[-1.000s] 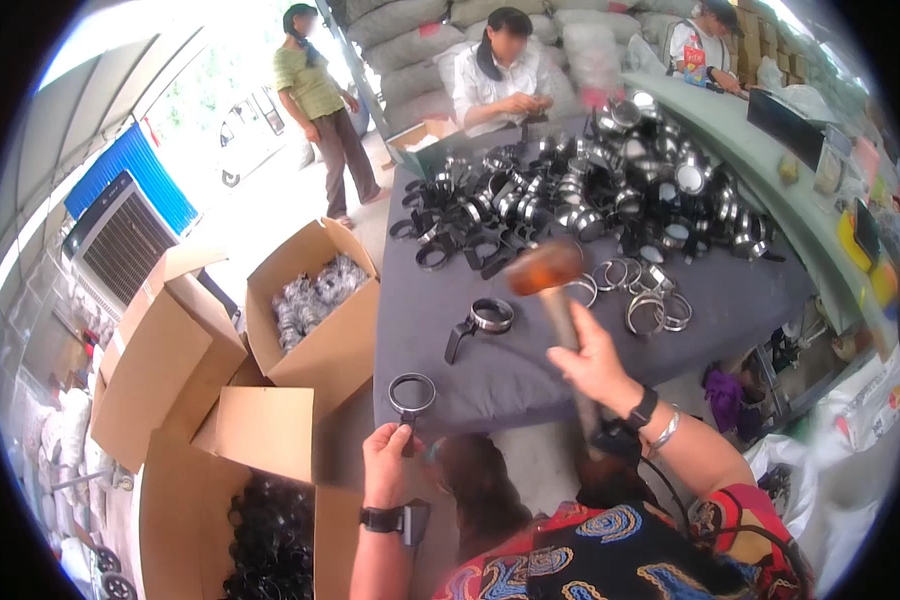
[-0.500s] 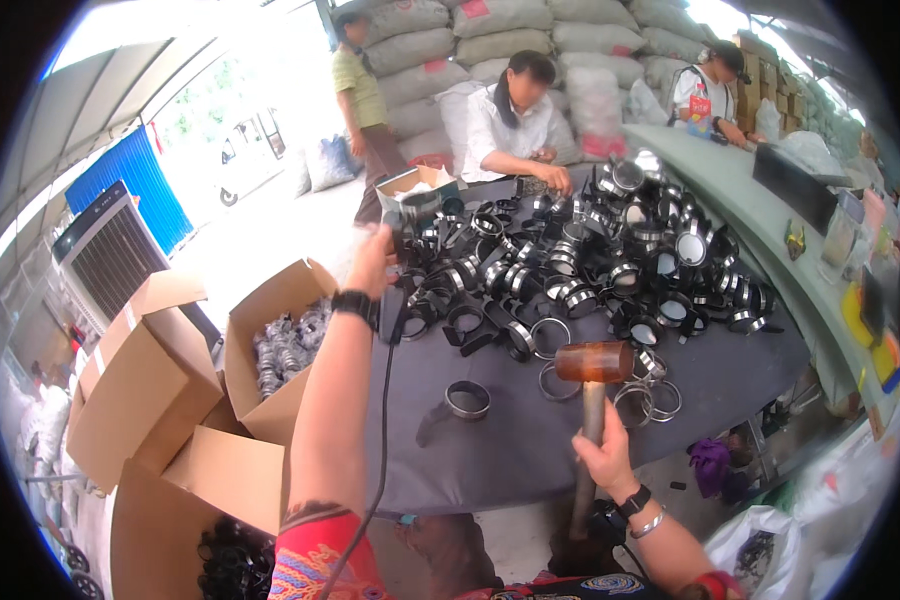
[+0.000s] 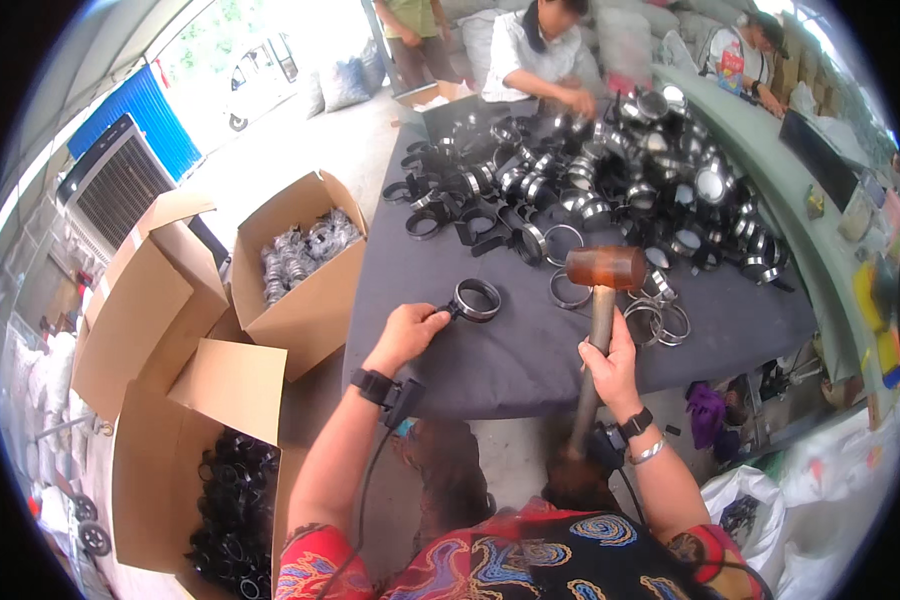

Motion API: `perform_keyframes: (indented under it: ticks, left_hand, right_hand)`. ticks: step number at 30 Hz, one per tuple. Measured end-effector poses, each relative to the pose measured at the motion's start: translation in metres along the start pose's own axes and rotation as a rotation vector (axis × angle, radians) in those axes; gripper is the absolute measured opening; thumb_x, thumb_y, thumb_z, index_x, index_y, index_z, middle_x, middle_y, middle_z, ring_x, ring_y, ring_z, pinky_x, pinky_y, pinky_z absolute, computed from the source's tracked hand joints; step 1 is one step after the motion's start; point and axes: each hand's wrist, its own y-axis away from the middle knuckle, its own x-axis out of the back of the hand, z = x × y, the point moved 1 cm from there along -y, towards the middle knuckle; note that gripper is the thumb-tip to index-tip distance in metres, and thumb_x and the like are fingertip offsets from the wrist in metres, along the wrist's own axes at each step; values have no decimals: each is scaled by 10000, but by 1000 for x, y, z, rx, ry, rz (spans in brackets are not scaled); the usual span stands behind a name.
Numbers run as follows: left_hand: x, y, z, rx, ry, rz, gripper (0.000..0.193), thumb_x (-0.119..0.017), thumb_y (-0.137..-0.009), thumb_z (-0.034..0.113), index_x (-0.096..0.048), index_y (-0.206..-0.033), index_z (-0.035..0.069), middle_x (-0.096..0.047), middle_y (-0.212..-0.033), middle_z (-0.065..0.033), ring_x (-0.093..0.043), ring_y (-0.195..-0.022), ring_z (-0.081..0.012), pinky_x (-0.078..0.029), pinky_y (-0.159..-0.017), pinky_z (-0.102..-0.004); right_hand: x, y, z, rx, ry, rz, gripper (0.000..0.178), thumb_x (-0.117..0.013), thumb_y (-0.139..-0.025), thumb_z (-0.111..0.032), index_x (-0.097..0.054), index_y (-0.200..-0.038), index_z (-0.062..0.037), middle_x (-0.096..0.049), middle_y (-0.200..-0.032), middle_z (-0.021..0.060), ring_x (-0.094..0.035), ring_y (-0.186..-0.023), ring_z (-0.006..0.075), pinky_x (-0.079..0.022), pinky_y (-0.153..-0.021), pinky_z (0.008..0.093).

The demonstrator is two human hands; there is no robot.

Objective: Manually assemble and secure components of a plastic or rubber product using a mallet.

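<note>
My left hand (image 3: 412, 333) is closed on the black handle of a round ring piece (image 3: 477, 300), which rests near the front of the table. The ring has a black band and a shiny metal rim. My right hand (image 3: 612, 362) grips the wooden shaft of a mallet (image 3: 607, 268) with a reddish-brown head. Beside the mallet head lie several loose metal rings (image 3: 642, 322). Farther back spreads a big heap of similar black-handled ring pieces (image 3: 580, 180).
Dark cloth covers the table (image 3: 420, 385). On the left stand an open carton (image 3: 305, 325) of wrapped parts and another carton (image 3: 150, 500) of black pieces. A person (image 3: 530, 60) in white handles pieces across the table. A green counter (image 3: 740, 130) runs along the right.
My left hand has come back from the far left of the table and taken hold of the ring piece's handle. The mallet stays in my right hand. The view has tilted downward.
</note>
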Motion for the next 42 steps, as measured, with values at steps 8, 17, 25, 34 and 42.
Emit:
perform_keyframes:
  ticks: [8,17,25,34,42]
  left_hand:
    - [2,84,-11,94,568,119,225,-594,-901,168,-612,-742,10,-582,-654,-30,-552,-615,-124,-416,-568,-258]
    - [-23,173,-89,103,859,470,209,-574,-940,177,-592,-776,49,-586,-682,-19,-551,-633,-106,-425,-600,-246]
    - [-46,178,-119,154,977,420,190,-570,-945,177,-619,-805,60,-627,-734,-21,-549,-661,-85,-431,-605,-231]
    - [-47,181,-111,190,918,383,206,-571,-950,187,-614,-786,69,-627,-741,-17,-536,-682,-72,-429,-620,-229]
    - [-53,173,-104,83,951,430,220,-578,-949,230,-605,-795,76,-634,-751,-16,-526,-664,-68,-379,-546,-209]
  right_hand:
    - [7,6,16,35,80,-38,710,-612,-801,-29,-318,-1448,-24,-542,-1115,52,-530,-725,79,-488,-619,237]
    - [-74,15,-85,-65,140,-462,764,-608,-811,-41,-259,-1490,-44,-577,-1188,81,-573,-756,106,-496,-700,257]
    - [-153,3,-123,314,309,-735,746,-603,-841,-41,-255,-1497,-100,-638,-1152,157,-614,-790,191,-472,-804,269]
    - [-188,6,-62,-144,455,-797,756,-564,-834,-23,-234,-1507,-119,-682,-952,123,-577,-648,123,-497,-627,294]
    - [-153,29,-59,149,309,-650,754,-560,-846,-15,-224,-1513,-112,-610,-1212,88,-574,-750,86,-499,-706,263]
